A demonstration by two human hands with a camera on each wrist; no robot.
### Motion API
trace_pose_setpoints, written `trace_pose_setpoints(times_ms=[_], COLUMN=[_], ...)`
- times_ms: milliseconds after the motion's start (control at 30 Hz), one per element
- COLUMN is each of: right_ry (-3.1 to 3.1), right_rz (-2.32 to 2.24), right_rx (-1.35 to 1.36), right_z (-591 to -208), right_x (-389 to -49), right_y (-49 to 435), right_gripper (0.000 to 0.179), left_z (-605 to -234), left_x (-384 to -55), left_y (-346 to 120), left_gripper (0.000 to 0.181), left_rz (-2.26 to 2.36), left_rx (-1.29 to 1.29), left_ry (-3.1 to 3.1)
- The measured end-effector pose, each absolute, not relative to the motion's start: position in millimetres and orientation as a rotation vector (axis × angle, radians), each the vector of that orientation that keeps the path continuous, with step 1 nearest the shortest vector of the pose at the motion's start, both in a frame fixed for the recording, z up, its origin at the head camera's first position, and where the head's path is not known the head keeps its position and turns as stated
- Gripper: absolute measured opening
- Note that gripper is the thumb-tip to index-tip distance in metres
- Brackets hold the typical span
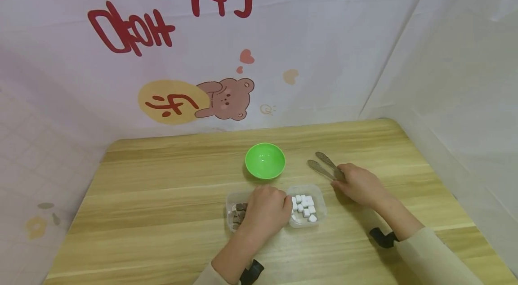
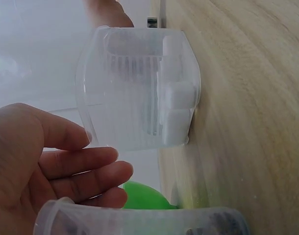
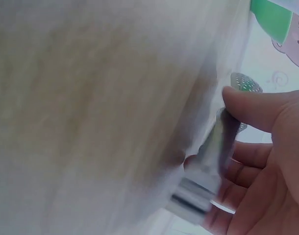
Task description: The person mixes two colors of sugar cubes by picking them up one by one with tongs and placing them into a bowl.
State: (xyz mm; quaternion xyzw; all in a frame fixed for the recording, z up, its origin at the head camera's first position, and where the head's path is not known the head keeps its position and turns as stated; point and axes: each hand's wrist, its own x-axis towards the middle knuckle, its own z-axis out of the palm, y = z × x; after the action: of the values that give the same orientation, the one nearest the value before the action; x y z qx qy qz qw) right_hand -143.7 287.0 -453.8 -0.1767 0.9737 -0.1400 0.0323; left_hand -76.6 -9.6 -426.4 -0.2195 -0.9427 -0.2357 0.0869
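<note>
So I'm standing here watching, and the thing to get right is the hold on the metal tongs. They're over on the right of the bench, off to the right of the green bowl, dotted tips angled away from the person and spread apart. My two cents: pinch both arms evenly, thumb opposite the fingers, with a light enough squeeze that the spring can push back. Press too hard and the tips would probably cross; grip lopsided and I reckon they'd twist. I'd also leave those tips poking well past the fingertips, like they do now.

Right hand: it's got the tongs pinched, thumb on one side and bent fingers on the other, covering the back part. Can't tell if they're off the wood or just touching it, and the back end's pretty blurry up close.

Left hand: loose, fingers softly bent and not clamped on anything I can make out. It's between two clear boxes, thumb right by the rim of the white-cube box, the rest near the brown-chunk box. Might be touching that rim, honestly can't say. I'd go easy there, light plastic like that likely slides.
</note>
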Motion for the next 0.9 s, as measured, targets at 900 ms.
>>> trace_pose_setpoints(times_ms=[900], right_ry=[3.174], right_rz=[-0.549], right_rx=[-0.439], right_z=[-435.5], right_x=[-121.9], right_y=[298.7], right_gripper=[0.050], left_z=[-430.3], left_x=[-79.1], left_y=[-10.2], left_gripper=[0.048], left_rz=[-0.865], left_rx=[-0.629], left_ry=[-2.828])
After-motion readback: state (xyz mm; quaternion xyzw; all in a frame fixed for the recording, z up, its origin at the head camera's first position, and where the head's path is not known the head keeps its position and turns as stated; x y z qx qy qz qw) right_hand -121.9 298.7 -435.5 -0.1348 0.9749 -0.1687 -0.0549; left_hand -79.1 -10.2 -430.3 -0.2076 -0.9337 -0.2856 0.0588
